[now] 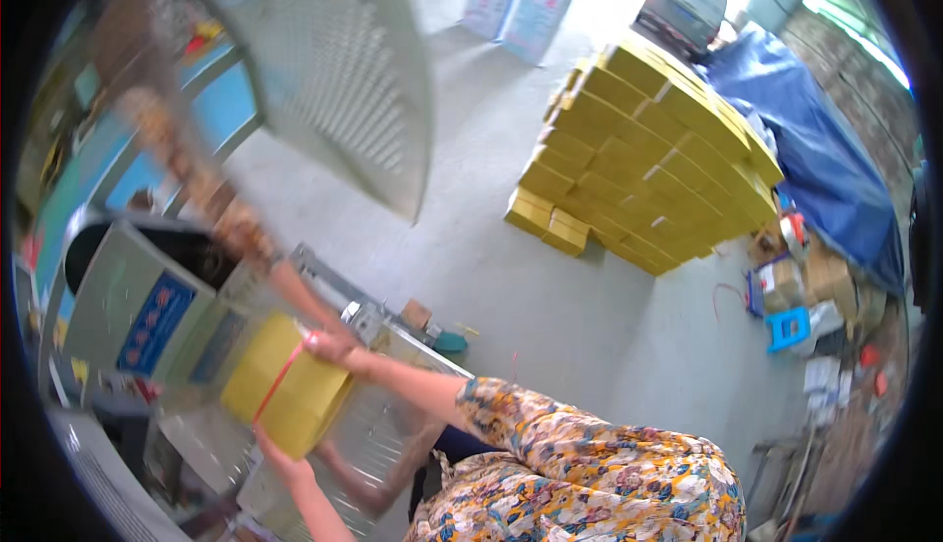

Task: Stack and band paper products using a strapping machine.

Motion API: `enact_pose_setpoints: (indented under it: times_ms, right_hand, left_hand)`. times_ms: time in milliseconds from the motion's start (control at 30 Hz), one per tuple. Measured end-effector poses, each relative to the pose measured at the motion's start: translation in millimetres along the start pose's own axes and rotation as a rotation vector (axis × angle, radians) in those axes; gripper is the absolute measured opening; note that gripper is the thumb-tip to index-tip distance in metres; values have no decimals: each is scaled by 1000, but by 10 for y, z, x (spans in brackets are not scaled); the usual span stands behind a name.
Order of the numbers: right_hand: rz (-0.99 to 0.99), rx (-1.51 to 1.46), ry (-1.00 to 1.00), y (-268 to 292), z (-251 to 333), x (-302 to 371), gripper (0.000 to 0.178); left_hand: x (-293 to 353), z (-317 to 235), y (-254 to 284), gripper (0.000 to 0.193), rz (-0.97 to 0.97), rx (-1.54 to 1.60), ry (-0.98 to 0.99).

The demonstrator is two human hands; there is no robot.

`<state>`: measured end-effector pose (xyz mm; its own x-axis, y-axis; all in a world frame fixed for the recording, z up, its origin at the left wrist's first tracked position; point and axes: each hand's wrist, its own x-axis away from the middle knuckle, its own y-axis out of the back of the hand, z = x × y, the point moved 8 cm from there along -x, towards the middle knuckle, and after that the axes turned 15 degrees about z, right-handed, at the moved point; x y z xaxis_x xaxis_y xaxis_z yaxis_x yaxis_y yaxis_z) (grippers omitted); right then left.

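A yellow paper-wrapped bundle (309, 399) lies tilted on the metal top of a machine at the lower left, with a red strap (280, 382) around it. My right hand (339, 348) is closed at the bundle's far edge, its fingertips on the strap. At the near edge, my left hand (283, 458) has its fingertips at the strap's other visible end; the exact grip is partly hidden. Another person's blurred arm (231, 218) in a patterned sleeve reaches in from the upper left. Its hand overlaps my right hand's area and cannot be made out.
The grey machine's panel (147, 311) carries a blue label. A large fan guard (334, 80) hangs at the upper left. Across the floor stands a tall stack of yellow bundles (638, 164), beside a blue tarp (801, 129). A blue stool (788, 329) sits at right.
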<state>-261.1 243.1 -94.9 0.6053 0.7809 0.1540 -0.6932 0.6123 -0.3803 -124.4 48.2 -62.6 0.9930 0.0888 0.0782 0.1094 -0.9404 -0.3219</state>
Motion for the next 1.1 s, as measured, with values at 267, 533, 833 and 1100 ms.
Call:
enact_pose_setpoints:
  times_ms: [267,533,833,1100]
  right_hand:
    - [-100,-263,241,-89,632,593,57]
    - [-260,181,-4,-271,372,565,62]
    - [-257,846,-65,-777,579,1461,42]
    - [-715,140,29,-332,266,1880,38]
  left_hand:
    - [-324,-16,-248,61,9,120,130]
    - [280,-172,0,50,-97,106,145]
    - [967,-576,147,53,-76,-950,338]
    - [933,-179,854,68,-102,-140,423]
